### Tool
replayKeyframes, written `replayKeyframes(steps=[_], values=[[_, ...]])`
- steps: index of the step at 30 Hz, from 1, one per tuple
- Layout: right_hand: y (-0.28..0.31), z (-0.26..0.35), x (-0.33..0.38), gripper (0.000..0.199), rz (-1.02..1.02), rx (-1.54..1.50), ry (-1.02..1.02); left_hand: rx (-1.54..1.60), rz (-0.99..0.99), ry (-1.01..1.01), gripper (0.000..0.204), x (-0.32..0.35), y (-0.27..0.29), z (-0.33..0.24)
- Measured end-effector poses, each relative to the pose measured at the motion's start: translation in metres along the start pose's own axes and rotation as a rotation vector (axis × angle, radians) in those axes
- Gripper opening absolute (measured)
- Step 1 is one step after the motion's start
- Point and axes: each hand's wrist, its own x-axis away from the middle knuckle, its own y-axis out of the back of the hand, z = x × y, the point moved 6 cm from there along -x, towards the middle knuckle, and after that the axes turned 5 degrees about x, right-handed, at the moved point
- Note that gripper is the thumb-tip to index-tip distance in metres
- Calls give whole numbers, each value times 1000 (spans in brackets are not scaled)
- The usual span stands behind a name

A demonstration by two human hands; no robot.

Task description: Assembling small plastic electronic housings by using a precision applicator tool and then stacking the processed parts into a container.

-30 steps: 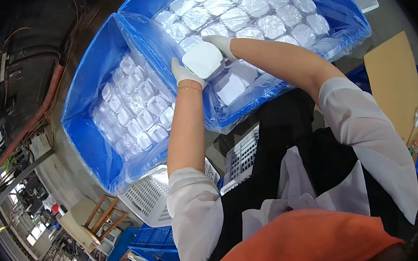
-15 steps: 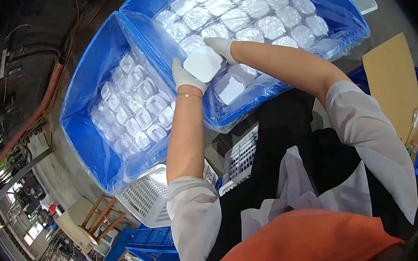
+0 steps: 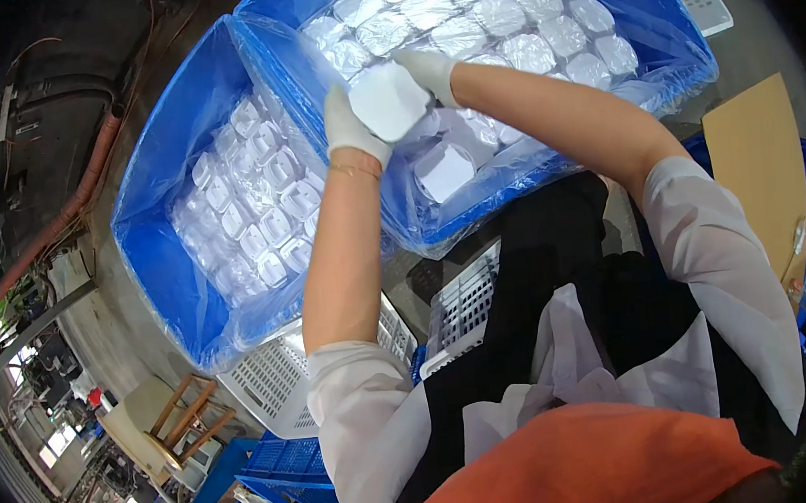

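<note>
Between my two gloved hands is a white, rounded-square plastic piece point(image 3: 390, 102), held above the near left part of the right blue bin. My left hand point(image 3: 351, 127) grips its left edge, and my right hand point(image 3: 428, 74) closes on its right side. Below, in the clear-lined right blue bin point(image 3: 682, 45), lie rows of similar white pieces point(image 3: 502, 15), many in clear film. One white piece point(image 3: 445, 171) sits in the near corner of that bin.
A second blue bin point(image 3: 154, 230) on the left holds white parts with slots point(image 3: 276, 226). White perforated crates point(image 3: 275, 382) stand below the bins. Brown cardboard point(image 3: 753, 178) leans at right. A wooden stool point(image 3: 183, 419) and blue crates point(image 3: 293, 477) are at lower left.
Both hands have shifted slightly left and up with the white piece, which is turned a little. My left forearm has swung a bit to the left.
</note>
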Motion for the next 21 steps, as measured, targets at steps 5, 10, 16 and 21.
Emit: replayKeyframes(steps=[5, 10, 16, 21], values=[[10, 35, -34, 44, -28, 40, 61, -78, 44, -67, 64, -52, -12, -27], [-20, 46, -19, 48, -56, 162, 3, -57, 12, -97, 64, -85, 26, -42], [11, 13, -80, 55, -9, 132, 31, -36, -17, -80, 61, -107, 19, -19], [3, 3, -76, 54, -82, 87, -13, -77, -65, -115, 60, -100, 34, -20]])
